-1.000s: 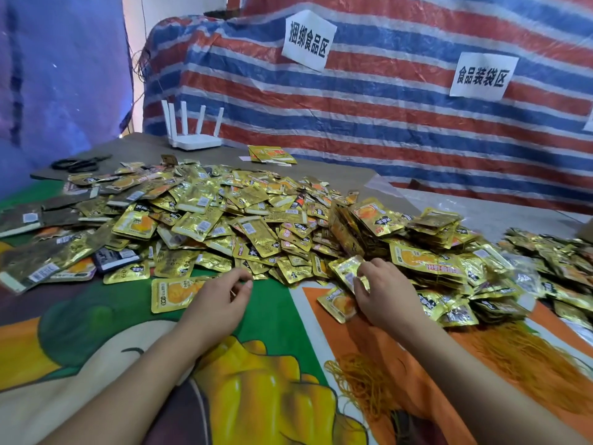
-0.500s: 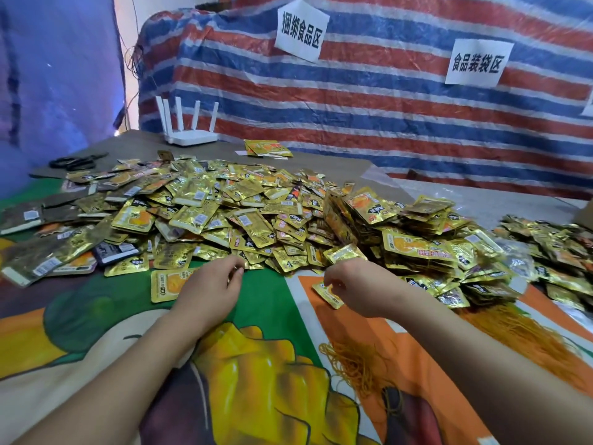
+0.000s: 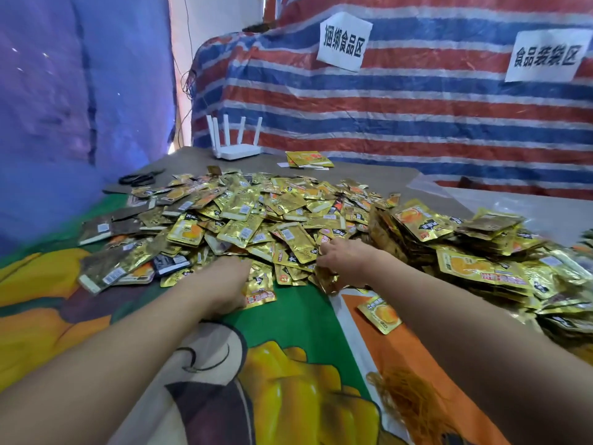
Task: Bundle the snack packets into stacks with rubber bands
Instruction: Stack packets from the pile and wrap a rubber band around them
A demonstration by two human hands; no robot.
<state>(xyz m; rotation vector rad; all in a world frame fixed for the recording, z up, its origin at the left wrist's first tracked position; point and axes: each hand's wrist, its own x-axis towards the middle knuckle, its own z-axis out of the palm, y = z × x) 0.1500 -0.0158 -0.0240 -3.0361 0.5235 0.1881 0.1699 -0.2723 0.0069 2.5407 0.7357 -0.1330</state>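
Observation:
A wide heap of gold foil snack packets covers the middle of the table. My left hand reaches into its near edge, fingers stretched flat over a packet lying there. At the heap's right side, my right hand grips a few packets under its palm, its fingers curled round them. One loose packet lies on the cloth just below that wrist. A tangle of orange rubber bands sits near the front, left of my right forearm.
Stacked packets pile up at the right. A white router and black scissors sit at the far left of the table, and a few packets lie at the back. A striped tarp with paper signs hangs behind.
Both hands have moved forward from the table's front into the heap. The right hand left one packet lying on the cloth. The camera has swung closer and to the right.

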